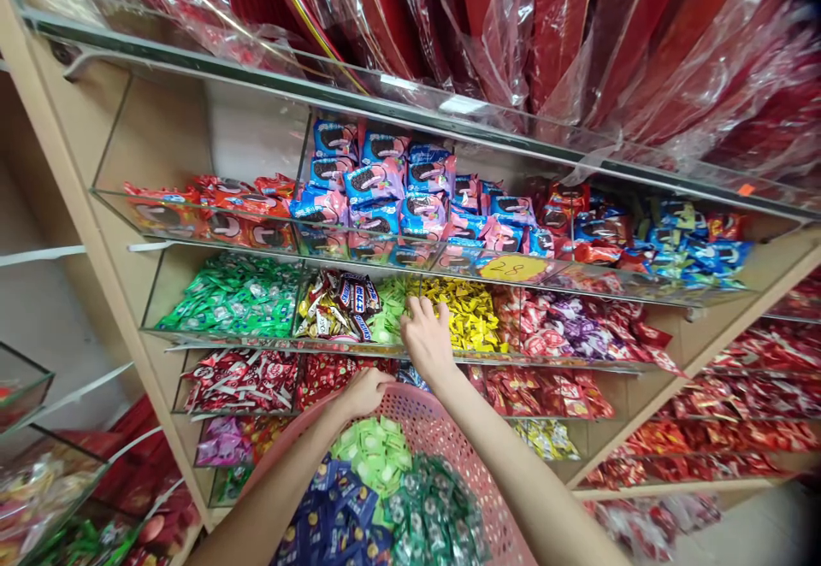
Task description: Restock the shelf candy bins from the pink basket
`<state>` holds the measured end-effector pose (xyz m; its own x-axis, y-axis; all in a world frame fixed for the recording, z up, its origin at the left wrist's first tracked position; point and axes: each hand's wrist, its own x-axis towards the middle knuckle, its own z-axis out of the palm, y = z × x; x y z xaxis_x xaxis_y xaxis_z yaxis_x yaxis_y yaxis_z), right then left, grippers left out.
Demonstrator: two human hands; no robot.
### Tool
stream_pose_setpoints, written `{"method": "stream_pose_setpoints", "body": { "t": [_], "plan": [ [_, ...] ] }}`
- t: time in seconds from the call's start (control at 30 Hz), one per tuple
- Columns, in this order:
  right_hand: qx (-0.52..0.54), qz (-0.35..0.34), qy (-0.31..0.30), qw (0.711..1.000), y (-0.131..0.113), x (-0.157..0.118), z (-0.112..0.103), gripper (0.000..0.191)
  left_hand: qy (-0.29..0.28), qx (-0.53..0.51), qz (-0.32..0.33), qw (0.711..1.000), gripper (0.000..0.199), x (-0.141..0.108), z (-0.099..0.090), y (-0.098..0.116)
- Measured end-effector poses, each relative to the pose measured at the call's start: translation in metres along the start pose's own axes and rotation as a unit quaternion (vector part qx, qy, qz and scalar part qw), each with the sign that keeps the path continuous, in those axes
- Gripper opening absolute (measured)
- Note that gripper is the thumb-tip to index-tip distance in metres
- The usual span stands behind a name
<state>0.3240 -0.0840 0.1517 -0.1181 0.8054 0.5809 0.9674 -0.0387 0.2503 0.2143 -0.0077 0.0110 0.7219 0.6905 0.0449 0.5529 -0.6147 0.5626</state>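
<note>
Left hand (364, 392) clasps the pink basket (428, 421); right hand (427, 339) curls by yellow sweets (473, 318), its hold unclear.

Basket (431, 431), below right hand (428, 339): pink, pierced with small holes. Inside: lime-green packets (375, 456); navy packets (334, 515), gold-spotted; dark-green packets (436, 515). Right of right hand: yellow sweets (475, 318); purple-and-white sweets (581, 331) farther off. Left of it: brown-and-white bars (354, 294); bright-green sweets (239, 297) farther off. Above it: blue-and-pink packets (375, 181), dark biscuit print; oval label (513, 268), yellow, dark figures.
</note>
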Motion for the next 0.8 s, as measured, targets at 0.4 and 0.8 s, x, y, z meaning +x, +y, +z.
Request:
{"method": "stream_pose_setpoints", "body": {
  "t": [0.4, 0.8],
  "plan": [
    [-0.007, -0.007, 0.006, 1.000, -0.005, 0.004, 0.017, 0.020, 0.035, 0.016, 0.033, 0.999, 0.040, -0.001, 0.001, 0.000],
    [0.346, 0.100, 0.084, 0.929, 0.000, -0.008, 0.000, 0.012, 0.028, 0.015, 0.029, 0.999, 0.040, -0.002, 0.000, 0.000]
  ]
}}
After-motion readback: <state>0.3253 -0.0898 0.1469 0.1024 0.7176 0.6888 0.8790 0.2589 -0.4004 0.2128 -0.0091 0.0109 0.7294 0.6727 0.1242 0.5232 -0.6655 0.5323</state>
